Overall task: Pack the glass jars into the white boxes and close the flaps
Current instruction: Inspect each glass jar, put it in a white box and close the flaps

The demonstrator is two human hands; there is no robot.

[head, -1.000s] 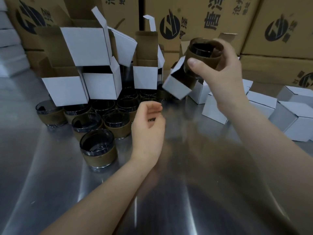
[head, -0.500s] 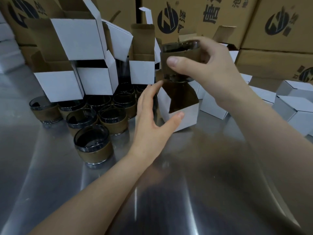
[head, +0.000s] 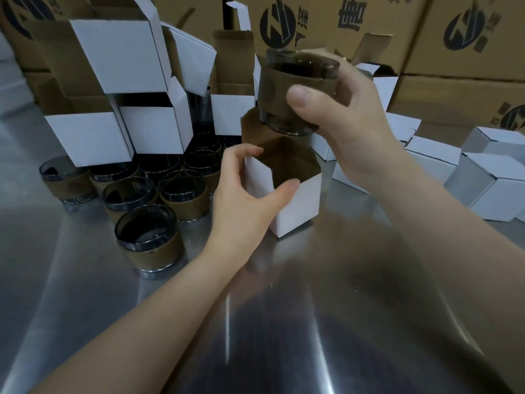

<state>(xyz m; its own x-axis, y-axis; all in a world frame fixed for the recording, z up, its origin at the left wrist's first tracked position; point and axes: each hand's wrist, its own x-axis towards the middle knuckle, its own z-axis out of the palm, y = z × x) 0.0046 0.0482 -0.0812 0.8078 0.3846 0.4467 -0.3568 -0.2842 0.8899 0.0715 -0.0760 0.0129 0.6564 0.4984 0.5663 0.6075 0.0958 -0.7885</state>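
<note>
Glass jars stand unpacked on the desk, left of the open white box. The left hand steadies that box, its grip pinching the near-left corner. Just above the box, the right hand holds one jar tilted, grip clamped round its side. Insertion seems in hand. Next, I'd say, the jar needs levelling and lowering clear of the raised back flap. Closed boxes lie right of the box.

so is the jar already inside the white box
No, the right hand holds the jar above the open box, which the left hand grips by its rim.
</note>
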